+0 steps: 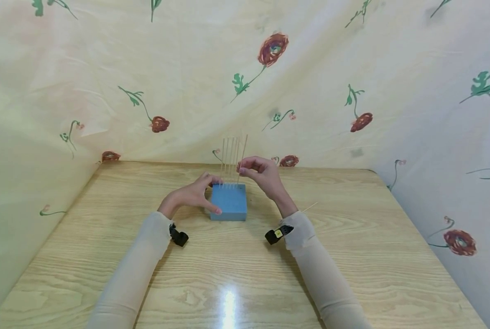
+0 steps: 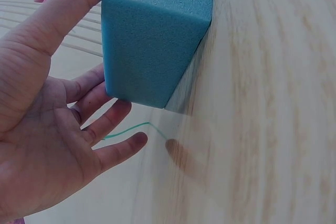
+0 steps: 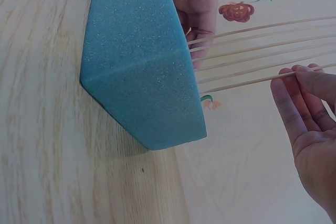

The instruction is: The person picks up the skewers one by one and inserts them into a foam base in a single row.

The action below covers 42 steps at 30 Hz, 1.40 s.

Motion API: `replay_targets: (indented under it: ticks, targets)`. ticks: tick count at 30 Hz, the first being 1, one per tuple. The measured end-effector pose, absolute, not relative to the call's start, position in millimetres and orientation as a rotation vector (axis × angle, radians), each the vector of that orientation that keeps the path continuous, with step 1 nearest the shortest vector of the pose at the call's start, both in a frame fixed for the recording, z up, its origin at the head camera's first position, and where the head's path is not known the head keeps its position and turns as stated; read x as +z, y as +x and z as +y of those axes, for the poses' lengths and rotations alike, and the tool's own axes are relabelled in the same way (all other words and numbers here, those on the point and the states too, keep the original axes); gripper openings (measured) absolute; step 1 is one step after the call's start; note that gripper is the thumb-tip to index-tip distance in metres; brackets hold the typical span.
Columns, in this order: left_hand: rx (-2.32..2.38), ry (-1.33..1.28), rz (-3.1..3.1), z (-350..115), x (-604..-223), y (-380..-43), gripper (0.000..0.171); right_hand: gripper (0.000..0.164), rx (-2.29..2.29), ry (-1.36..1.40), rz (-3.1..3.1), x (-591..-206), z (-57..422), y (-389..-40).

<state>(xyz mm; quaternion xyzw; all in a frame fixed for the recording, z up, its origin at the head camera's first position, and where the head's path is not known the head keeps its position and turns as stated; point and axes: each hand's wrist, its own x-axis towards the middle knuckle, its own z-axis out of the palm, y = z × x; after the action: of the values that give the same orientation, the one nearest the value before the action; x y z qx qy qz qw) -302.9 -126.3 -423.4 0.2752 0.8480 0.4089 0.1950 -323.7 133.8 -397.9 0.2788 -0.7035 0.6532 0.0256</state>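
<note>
A blue foam block [image 1: 229, 199] lies on the wooden table, with several thin wooden sticks [image 1: 227, 157] standing upright in a row along its far edge. My left hand [image 1: 190, 194] holds the block from its left side, thumb near the front corner and fingers toward the back. Between thumb and fingertips, my right hand [image 1: 264, 177] pinches another wooden stick [image 1: 244, 148], which leans slightly right at the right end of the row. In the right wrist view, the lower end of this pinched stick [image 3: 239, 84] meets the block's stick-bearing face.
One loose stick [image 1: 311, 206] lies on the table [image 1: 237, 269] beside the right wrist. A flower-printed cloth [image 1: 195, 91] hangs behind the table and at both sides. Both wrists carry black camera mounts [image 1: 179, 236].
</note>
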Motion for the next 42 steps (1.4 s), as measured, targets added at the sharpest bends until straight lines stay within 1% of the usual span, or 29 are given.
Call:
replay_targets:
  ticks: [10, 28, 42]
  targets:
    - [1.136, 0.772, 2.381, -125.8, -421.1, -302.4, 0.093, 0.015, 2.01, 0.85, -2.194, -398.2, 134.1, -322.7]
    - [1.14, 0.771, 2.387, -126.2, -422.7, -302.0, 0.092, 0.011, 2.004, 0.852, -2.204, -397.0, 133.2, -321.5]
    - [1.149, 0.796, 2.377, -125.9, -421.2, -301.1, 0.093, 0.012, 2.021, 0.848, -2.193, -396.8, 132.4, -320.6]
